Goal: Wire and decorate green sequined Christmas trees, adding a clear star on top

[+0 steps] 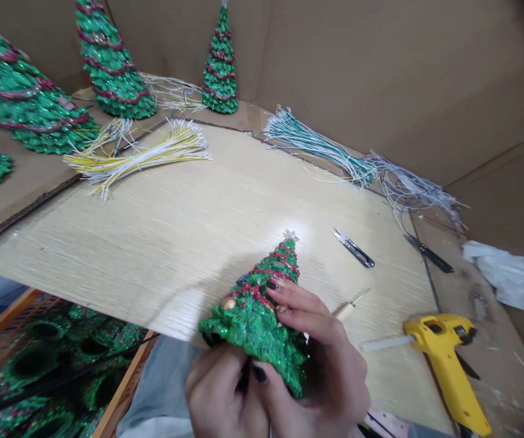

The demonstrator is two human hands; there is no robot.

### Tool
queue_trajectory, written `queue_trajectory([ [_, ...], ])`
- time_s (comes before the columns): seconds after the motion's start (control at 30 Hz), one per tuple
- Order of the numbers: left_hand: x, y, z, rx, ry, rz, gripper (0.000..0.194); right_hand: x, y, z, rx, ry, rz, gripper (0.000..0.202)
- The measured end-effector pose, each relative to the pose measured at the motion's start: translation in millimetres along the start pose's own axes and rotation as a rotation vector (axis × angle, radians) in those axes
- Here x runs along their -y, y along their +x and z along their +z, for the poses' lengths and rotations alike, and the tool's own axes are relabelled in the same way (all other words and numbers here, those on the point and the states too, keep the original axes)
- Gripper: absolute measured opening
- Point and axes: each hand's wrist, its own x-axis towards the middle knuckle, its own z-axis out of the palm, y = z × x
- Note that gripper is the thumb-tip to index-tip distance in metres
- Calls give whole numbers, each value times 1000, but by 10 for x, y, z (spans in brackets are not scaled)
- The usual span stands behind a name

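A green glittery Christmas tree figurine (262, 316) with red garlands and a pale star tip lies tilted over the table's near edge, its tip pointing away from me. My right hand (326, 340) is wrapped around its right side, with fingers across the front and thumb at the base. Curled at the underside of the base is my left hand (219, 386); its fingertips are hidden there, along with whatever they pinch. Just right of my right hand lies an awl (351, 306) with a pale handle.
A yellow glue gun (448, 365), thread snips (354, 248) and a black-handled cutter (428, 252) lie to the right. Yellow-white wires (143, 155) and green-white wires (319, 146) lie farther back. More trees (220, 67) stand behind. An orange crate (127, 386) of trees sits lower left.
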Motion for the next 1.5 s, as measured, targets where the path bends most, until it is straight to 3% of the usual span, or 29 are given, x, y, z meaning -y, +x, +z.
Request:
queue_trajectory([
  [0.23,18,56,-100,113,-38,-54,26,1,20,-16,33,48,-1,41],
  [0.47,10,95,-169,250,-342,-254,21,-12,-50,-12,23,25,0,44],
  [0.63,-29,15,-119,195,-457,-418,25,3,-83,24,-56,13,-13,38],
  [0.9,-122,-27,-54,159,-560,-557,29,7,-86,49,-105,-49,-51,34],
  [1.23,-277,150,-143,134,-826,-1050,29,24,-62,67,-145,-50,-54,27],
  [1.5,-325,180,-135,132,-862,-1154,31,36,-42,54,-127,-16,-30,25],
])
